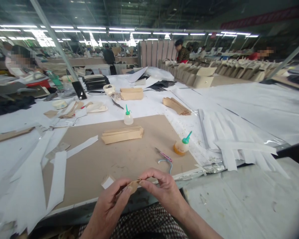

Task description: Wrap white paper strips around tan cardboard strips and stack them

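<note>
My left hand [109, 207] and my right hand [161, 189] meet at the near edge of the brown cardboard mat [94, 162]. Both pinch a small tan paper piece [134, 186] between thumb and fingers. Just beyond my right hand lie small pink-handled snips [164, 156]. A stack of tan paper strips [122, 134] rests in the middle of the mat. A small white scrap [107, 182] lies near my left hand.
A glue bottle with amber liquid and a green nozzle [181, 145] lies tilted at the mat's right edge; a clear one [128, 117] stands behind. White paper strips [234, 146] lie right and left. More tan stacks [131, 94], bags and other workers fill the background.
</note>
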### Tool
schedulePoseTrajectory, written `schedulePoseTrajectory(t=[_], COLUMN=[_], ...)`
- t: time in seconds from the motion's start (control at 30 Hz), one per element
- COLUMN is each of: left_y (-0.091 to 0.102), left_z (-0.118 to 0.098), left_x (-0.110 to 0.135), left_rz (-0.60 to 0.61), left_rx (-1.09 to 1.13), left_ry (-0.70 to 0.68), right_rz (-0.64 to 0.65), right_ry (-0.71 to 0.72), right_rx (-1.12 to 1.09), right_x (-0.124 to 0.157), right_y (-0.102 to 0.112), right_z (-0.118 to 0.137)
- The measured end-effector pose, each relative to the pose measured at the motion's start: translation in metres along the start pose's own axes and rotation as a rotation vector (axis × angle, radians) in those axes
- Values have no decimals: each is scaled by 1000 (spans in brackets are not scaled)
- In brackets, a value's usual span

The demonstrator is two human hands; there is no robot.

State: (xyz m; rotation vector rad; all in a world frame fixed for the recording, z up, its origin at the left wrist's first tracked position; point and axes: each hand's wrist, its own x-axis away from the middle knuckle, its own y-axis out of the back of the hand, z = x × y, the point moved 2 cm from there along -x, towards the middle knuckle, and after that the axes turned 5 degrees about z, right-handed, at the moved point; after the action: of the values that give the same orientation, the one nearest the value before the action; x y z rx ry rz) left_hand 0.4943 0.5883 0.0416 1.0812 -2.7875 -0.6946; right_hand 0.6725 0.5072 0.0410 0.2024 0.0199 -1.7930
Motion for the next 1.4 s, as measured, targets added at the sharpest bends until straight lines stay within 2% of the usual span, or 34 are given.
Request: schedulePoseTrajectory(t=[0.23, 0.43, 0.53, 0.73, 0.9, 1.03, 1.13, 1.23, 1.4], left_y=[0, 0, 0, -5, -15, -15, -8, -1, -1], left_z=[-8, -11, -13, -21, -25, -25, -27, -30, -33], left_x=[11, 12, 14, 15, 10, 12, 14, 12, 4], left_rz=[-103, -100, -178, -461, -485, -436, -341, -343, -396], left_rx=[-141, -175, -254, -515, -611, -512, -365, -345, -437], left_ry=[-97, -131, -253, -547, -658, -570, -453, -398, -391], right_rz=[70, 125, 126, 35, 30, -14, -21, -30, -50], right_ry=[108, 158, 123, 31, 9, -29, -12, 77, 333], right_rx=[113, 193, 156, 56, -177, -278, -192, 28, 308], right_x=[3, 4, 4, 11, 16, 12, 8, 6, 9], right_y=[-5, -4, -4, -13, -28, -30, -25, -21, -22], right_z=[18, 23, 24, 24, 19, 18, 21, 22, 19])
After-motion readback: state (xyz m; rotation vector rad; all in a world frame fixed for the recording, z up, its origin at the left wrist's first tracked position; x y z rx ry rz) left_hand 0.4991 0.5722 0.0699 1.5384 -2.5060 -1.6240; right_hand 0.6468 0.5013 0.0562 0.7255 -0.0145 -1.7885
